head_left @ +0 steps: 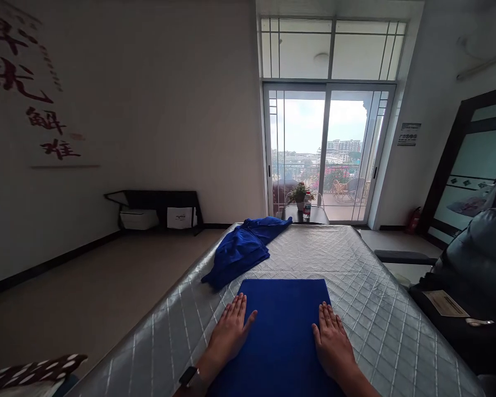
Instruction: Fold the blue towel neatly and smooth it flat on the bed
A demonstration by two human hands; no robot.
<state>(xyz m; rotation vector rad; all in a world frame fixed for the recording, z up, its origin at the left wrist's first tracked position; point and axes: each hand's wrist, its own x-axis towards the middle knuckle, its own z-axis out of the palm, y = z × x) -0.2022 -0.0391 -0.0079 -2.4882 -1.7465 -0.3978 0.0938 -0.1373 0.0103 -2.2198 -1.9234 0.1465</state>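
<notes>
A flat blue rectangular board or folded cloth [283, 331] lies on the silver quilted cover [380, 309] of the table; which of the two it is I cannot tell. My left hand [231, 325] rests flat along its left edge, thumb spread inward. On the right edge my right hand [333, 333] lies flat too, fingers stretched forward. Neither hand grips anything. Beyond, at the far left of the table, a crumpled blue garment [242, 248] is spread loosely. A dark watch [189, 376] is on my left wrist.
Right of the table stands a black leather chair [475, 259] with a paper card [445, 304] on it. A potted plant [300, 193] and a bottle [307, 207] stand on a small table before the sliding glass door. A low black rack [161, 197] stands against the left wall.
</notes>
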